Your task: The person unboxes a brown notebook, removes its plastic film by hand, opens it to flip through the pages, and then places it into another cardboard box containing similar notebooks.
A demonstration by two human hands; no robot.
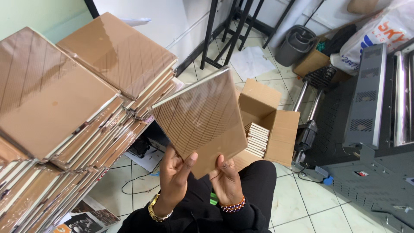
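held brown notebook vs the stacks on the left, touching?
Apart. The head view shows the brown notebook, gripped by the left hand and right hand, with floor visible between its edge and the stacked notebooks.

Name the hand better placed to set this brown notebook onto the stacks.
Left, probably. The left hand grips the notebook on the side nearer the stacks; the right hand supports its lower edge.

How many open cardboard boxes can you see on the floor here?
2. One open box sits on the tiles just beyond the brown book held in the left hand and right hand, with books stacked inside. Another box stands farther back beside the grey bin. Others may be hidden.
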